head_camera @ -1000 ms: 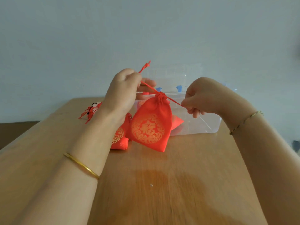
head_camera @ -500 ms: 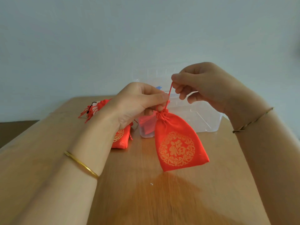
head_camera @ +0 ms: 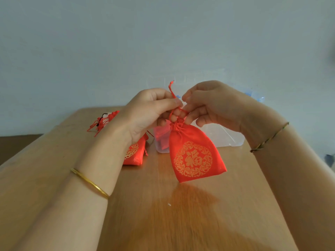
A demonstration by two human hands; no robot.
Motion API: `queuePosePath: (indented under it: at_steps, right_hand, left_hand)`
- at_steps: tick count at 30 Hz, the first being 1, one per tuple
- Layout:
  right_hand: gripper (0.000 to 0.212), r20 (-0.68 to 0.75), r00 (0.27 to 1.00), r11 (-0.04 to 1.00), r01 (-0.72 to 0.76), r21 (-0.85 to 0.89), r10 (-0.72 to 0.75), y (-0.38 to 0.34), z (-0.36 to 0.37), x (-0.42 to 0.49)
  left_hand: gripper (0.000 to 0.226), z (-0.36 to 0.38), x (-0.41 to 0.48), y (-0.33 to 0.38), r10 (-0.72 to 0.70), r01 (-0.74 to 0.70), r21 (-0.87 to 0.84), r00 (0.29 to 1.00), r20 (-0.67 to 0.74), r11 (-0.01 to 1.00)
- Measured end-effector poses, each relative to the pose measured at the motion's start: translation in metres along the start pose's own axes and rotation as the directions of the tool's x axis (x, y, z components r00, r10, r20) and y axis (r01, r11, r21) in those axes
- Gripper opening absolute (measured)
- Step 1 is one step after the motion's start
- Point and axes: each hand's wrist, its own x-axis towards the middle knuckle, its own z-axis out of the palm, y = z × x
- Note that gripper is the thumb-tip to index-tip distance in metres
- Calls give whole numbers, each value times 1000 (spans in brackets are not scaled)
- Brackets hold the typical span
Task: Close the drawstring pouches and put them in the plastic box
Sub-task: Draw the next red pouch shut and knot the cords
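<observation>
Closer together now, we pinch the drawstring in the fingers of left hand and right hand, knotting above the cinched pouch, which hangs unboxed just before the plastic box near the tabletop's far edge, another pouch waiting.

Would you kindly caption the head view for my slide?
Left hand and right hand pinch the drawstring of a cinched red pouch in front of the plastic box.

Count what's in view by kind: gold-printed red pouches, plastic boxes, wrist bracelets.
Gold-printed red pouches: 2, held pouch, table pouch
Plastic box: 1
Bracelets: 2, gold bangle, cord bracelet
Total: 5
Uncounted, unclear: red tangle, red shapes inside box.
</observation>
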Motion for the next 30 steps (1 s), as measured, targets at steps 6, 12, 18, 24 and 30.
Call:
queuePosePath:
  at_steps: [6,12,18,24,30]
  right_hand:
    - [18,2,980,950,195,-244,-201,2,4,3]
    - [25,-64,910,799,325,-506,-410,6,8,10]
    - [9,-22,815,626,426,-654,-579,8,14,10]
    - [6,-71,887,780,359,-513,-455,6,12,9]
    - [18,82,996,978,5,207,-22,13,1,9]
  left_hand:
    - [12,0,3,-2,-4,1,-34,997,-80,999]
    - [18,-1,2,-2,19,-29,-68,989,-144,997]
    - [16,-3,2,-1,4,-25,-119,985,-170,993]
    - [18,-5,4,5,-53,19,-230,988,-145,973]
    - [64,-5,1,4,41,-56,-68,976,-212,996]
